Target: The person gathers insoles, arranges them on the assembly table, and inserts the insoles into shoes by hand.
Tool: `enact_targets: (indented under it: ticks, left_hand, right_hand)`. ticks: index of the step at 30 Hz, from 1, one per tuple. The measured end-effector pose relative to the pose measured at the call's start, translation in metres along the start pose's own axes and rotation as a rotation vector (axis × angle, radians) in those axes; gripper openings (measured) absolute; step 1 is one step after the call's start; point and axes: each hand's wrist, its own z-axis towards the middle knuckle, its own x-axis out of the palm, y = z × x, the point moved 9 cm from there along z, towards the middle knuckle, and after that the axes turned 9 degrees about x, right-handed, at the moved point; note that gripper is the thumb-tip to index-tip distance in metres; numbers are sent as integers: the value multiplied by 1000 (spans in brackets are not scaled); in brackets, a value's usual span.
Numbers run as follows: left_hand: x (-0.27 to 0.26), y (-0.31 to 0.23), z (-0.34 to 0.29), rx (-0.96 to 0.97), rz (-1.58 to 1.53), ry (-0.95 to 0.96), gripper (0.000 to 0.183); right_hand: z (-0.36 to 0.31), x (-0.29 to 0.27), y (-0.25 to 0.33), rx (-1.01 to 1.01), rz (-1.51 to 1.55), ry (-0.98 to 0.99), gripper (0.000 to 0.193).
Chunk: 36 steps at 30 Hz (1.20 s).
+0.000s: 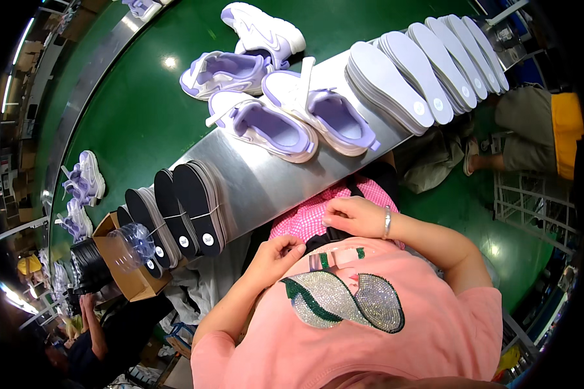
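Observation:
Both of my hands are at my waist, in front of my pink shirt. My left hand [276,258] has its fingers curled by the shirt's hem, close to a black strap [318,242]. My right hand [353,217], with a bracelet at the wrist, is closed at the strap's other side; its fingertips are partly hidden. Pink checked cloth [300,219] lies under the hands. Beyond them, a white and purple sneaker [266,126] and a second sneaker [331,113] stand on the metal shelf [259,188], apart from my hands.
Bundled black insoles [198,201] are left, stacked white insoles [389,87] right. Behind lie more sneakers [224,74] on a green surface [143,97]. A cardboard box [136,285] and clear plastic bottle [136,245] are at the left end. Other people [532,123] are on both sides.

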Motion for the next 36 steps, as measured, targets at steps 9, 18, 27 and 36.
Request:
enact_targets:
  ticks: [9, 18, 27, 36]
  left_hand:
    - [-97, 11, 54, 61, -364, -673, 49]
    - [-139, -14, 128, 359, -192, -840, 53]
    - [-122, -15, 124, 320, -966, -666, 52]
    - [-235, -9, 237, 14, -555, -834, 70]
  right_hand:
    - [-42, -133, 44, -155, -103, -521, 12]
    - [60, -199, 103, -338, -454, -658, 18]
    - [233, -171, 79, -274, -1365, -420, 37]
    - [222, -254, 88, -182, -832, -642, 24]
